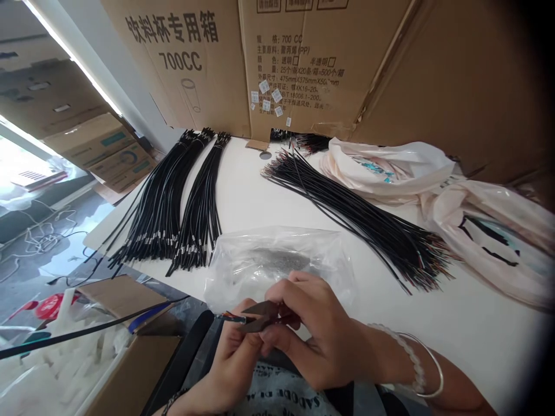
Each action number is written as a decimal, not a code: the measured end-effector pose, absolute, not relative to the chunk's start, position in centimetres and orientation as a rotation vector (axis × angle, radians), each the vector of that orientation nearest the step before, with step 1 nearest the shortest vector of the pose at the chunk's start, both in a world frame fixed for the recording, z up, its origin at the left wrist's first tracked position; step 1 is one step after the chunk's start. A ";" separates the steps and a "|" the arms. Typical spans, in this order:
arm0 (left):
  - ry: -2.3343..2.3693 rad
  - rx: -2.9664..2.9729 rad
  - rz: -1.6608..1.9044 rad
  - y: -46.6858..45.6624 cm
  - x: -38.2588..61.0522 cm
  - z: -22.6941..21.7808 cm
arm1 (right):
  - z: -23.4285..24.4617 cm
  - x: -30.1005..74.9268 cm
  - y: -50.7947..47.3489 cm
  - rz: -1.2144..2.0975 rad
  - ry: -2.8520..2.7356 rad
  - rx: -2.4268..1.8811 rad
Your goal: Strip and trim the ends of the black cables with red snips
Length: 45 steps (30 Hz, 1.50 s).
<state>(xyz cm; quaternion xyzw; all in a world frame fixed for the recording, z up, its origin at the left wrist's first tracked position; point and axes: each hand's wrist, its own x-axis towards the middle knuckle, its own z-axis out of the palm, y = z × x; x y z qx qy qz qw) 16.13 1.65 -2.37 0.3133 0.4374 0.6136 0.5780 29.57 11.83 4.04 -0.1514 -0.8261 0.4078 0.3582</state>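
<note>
White tabletop (247,199) below printed cardboard cartons (186,104), with 700CC lettered on the front. Near the front edge, a cable end (238,319) with coloured inner wires (229,315) exposed, pointing leftward beside a dark cutting tool (264,309). Left hand (236,352) closed, apparently pinching the cable end, with the exact contact hidden by the blades. Right hand (310,332) gripping the tool; cannot tell from here about contact between blades and wires.

Looks light, probably springy in the jacket, soft and easily nicked in the cores. Best held by the jacket just behind the bare wires, clear of the cutting edges.

Just beyond the fingers, a limp clear plastic bag (243,254), apt to snag. Black cable bundles (160,190) to the left, with lower tips near the table edge; another bundle (351,211) slanting at right, beside pale plastic bags (416,185). Over an open box (134,370) at lower left, a loose black cable (95,334), easy to catch. Most room on the tabletop between left and right bundles.
</note>
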 end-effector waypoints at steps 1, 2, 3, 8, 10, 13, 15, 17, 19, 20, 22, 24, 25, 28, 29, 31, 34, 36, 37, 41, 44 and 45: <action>1.025 0.738 1.440 1.7 16.2 -2.3 | 4.0 29.6 11.8 1.048 -2.129 -0.386; 1.028 0.742 1.449 1.8 16.3 -2.3 | 4.1 29.6 11.7 1.047 -2.129 -0.386; 1.030 0.747 1.460 1.8 16.3 -2.2 | 4.1 29.6 11.7 1.048 -2.129 -0.388; 1.055 0.785 1.511 1.7 16.2 -2.2 | 3.9 29.6 11.5 1.019 -2.121 -0.377; 1.081 0.796 1.510 1.7 16.1 -2.3 | 3.8 29.5 11.5 0.999 -2.120 -0.372; 1.112 0.813 1.497 1.9 16.0 -2.4 | 3.7 29.3 11.5 0.978 -2.138 -0.371; 1.125 0.825 1.496 2.1 15.9 -2.5 | 3.7 29.2 11.6 0.940 -2.145 -0.379; 1.137 0.836 1.510 2.3 15.8 -2.5 | 3.6 29.0 11.6 0.846 -2.147 -0.387; 1.155 0.834 1.535 2.5 15.7 -2.4 | 3.6 28.8 11.5 0.725 -2.163 -0.419; 1.165 0.827 1.549 2.5 15.7 -2.3 | 3.5 28.7 11.5 0.668 -2.170 -0.437; 1.186 0.806 1.579 2.7 15.8 -2.0 | 3.5 28.6 11.4 0.568 -2.175 -0.481; 1.207 0.790 1.602 2.8 15.9 -1.7 | 3.4 28.4 11.2 0.497 -2.166 -0.518; 1.217 0.784 1.613 2.9 15.9 -1.5 | 3.3 28.3 11.2 0.472 -2.161 -0.535; 1.251 0.768 1.638 3.0 16.1 -1.3 | 3.0 28.1 11.1 0.413 -2.155 -0.557; 1.262 0.760 1.645 3.0 16.2 -1.3 | 2.9 28.0 11.0 0.393 -2.149 -0.551; 1.278 0.743 1.655 3.0 16.3 -1.4 | 2.7 27.8 11.0 0.365 -2.137 -0.535; 1.294 0.720 1.664 3.0 16.3 -1.6 | 2.6 27.6 11.2 0.350 -2.135 -0.498; 1.300 0.707 1.664 3.0 16.3 -1.8 | 2.6 27.6 11.3 0.356 -2.138 -0.477; 1.301 0.699 1.659 3.0 16.3 -1.8 | 2.6 27.6 11.3 0.368 -2.138 -0.470; 1.292 0.673 1.630 2.9 16.3 -2.0 | 2.5 27.7 11.5 0.406 -2.141 -0.472; 1.281 0.655 1.624 2.9 16.3 -2.0 | 2.5 27.7 11.6 0.421 -2.139 -0.477; 1.275 0.648 1.621 2.9 16.3 -2.1 | 2.5 27.7 11.6 0.437 -2.135 -0.488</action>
